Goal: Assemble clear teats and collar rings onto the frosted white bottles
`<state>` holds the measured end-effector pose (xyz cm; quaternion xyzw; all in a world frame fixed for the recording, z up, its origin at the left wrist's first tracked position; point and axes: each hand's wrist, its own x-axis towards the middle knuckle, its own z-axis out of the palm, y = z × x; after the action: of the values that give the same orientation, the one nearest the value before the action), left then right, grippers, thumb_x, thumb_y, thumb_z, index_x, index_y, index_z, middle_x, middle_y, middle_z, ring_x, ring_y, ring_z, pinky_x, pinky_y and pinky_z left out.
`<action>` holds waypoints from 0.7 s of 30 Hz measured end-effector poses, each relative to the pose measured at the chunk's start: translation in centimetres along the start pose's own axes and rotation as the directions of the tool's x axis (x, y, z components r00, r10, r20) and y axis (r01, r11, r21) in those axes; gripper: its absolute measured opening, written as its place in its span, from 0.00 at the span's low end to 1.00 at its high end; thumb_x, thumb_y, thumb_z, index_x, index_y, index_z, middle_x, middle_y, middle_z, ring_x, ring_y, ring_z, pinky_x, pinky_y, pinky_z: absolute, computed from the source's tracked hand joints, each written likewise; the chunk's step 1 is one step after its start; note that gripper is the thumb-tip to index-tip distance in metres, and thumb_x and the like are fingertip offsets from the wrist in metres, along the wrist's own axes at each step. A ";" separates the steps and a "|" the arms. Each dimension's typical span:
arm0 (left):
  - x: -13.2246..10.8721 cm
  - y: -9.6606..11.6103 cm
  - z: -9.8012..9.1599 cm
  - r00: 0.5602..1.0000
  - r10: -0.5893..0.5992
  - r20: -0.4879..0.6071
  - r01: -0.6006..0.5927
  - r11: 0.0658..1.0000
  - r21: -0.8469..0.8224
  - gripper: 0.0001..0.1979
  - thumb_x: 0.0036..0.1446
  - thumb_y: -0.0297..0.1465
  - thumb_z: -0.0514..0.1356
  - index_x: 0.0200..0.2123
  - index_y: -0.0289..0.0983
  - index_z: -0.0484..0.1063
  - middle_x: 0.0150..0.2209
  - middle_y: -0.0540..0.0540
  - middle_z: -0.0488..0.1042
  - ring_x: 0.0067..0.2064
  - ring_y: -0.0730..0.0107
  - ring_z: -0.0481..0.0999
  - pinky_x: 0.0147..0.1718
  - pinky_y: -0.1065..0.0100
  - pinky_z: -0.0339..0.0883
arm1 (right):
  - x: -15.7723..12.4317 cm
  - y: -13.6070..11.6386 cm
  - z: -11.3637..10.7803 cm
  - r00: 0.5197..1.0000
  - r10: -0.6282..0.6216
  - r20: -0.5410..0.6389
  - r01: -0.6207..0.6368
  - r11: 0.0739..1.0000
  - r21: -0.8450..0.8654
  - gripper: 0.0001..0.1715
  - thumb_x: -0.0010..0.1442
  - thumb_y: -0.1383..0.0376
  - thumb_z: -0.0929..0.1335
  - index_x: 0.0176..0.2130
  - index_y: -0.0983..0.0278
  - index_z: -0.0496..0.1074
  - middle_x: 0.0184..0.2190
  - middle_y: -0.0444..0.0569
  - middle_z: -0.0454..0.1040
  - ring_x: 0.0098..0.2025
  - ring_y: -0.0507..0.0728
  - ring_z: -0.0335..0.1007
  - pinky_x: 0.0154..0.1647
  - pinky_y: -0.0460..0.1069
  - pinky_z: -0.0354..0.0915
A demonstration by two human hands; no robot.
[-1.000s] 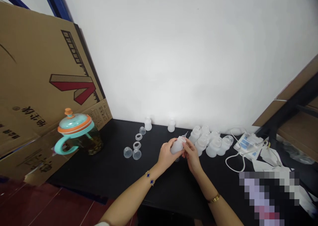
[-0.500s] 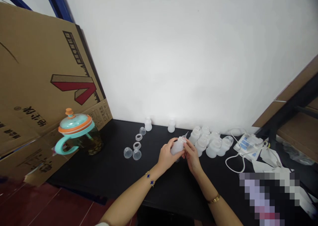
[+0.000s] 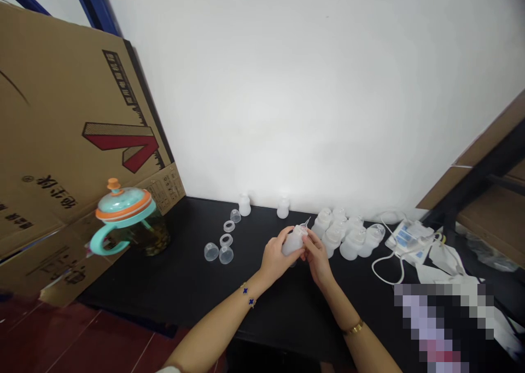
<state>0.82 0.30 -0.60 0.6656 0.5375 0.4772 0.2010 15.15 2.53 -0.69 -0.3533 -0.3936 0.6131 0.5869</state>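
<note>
A small frosted baby bottle [image 3: 292,244] is tilted in my left hand [image 3: 274,259], whose fingers wrap round its body. My right hand [image 3: 318,257] closes with thumb and fingers at the bottle's neck, where a clear pointed piece [image 3: 305,223] juts up. What exactly the right fingertips press on is partly hidden. Left of my hands lie clear dome caps [image 3: 211,252] and two white rings [image 3: 226,240]. Two frosted bottles stand by the wall, one a left bottle [image 3: 244,205] and the other a right bottle [image 3: 283,208]. Beside my right hand is a cluster of several capped bottles [image 3: 351,245].
On the black table [image 3: 164,291], a teal-lidded jug [image 3: 141,228] stands at the left against a large cardboard box [image 3: 61,143]. A white cable [image 3: 381,277] and a white-and-blue device [image 3: 410,242] lie at the right. Behind rises a white wall [image 3: 287,88].
</note>
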 end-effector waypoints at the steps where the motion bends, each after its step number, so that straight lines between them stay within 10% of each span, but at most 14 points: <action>1: 0.0 0.0 0.0 1.000 0.005 0.002 -0.005 1.000 0.009 0.30 0.53 0.41 0.69 0.59 0.47 0.69 0.44 0.49 0.81 0.42 0.61 0.80 0.46 0.61 0.74 | 0.0 0.1 0.0 1.000 -0.003 -0.004 0.003 1.000 -0.001 0.29 0.49 0.52 0.79 0.48 0.60 0.78 0.28 0.42 0.74 0.21 0.47 0.59 0.18 0.43 0.59; 16: -0.1 -0.1 0.1 0.999 0.035 0.033 -0.038 0.994 0.105 0.29 0.55 0.40 0.66 0.60 0.45 0.67 0.48 0.47 0.80 0.42 0.60 0.79 0.45 0.60 0.72 | -0.1 0.2 0.0 0.994 -0.109 -0.002 0.108 0.992 -0.062 0.27 0.52 0.55 0.78 0.50 0.59 0.77 0.48 0.50 0.76 0.25 0.48 0.61 0.18 0.44 0.58; 21: 0.0 0.1 -0.1 0.999 0.027 0.026 -0.029 0.998 0.064 0.30 0.55 0.40 0.67 0.60 0.46 0.67 0.43 0.48 0.80 0.41 0.60 0.79 0.44 0.61 0.72 | 0.1 0.6 -0.4 0.998 -0.065 -0.008 0.065 0.998 -0.006 0.30 0.56 0.52 0.75 0.55 0.59 0.74 0.30 0.45 0.75 0.23 0.50 0.61 0.19 0.45 0.60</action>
<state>0.74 0.23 -0.48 0.6852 0.5405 0.4540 0.1797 15.22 2.63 -1.40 -0.3445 -0.4044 0.5912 0.6068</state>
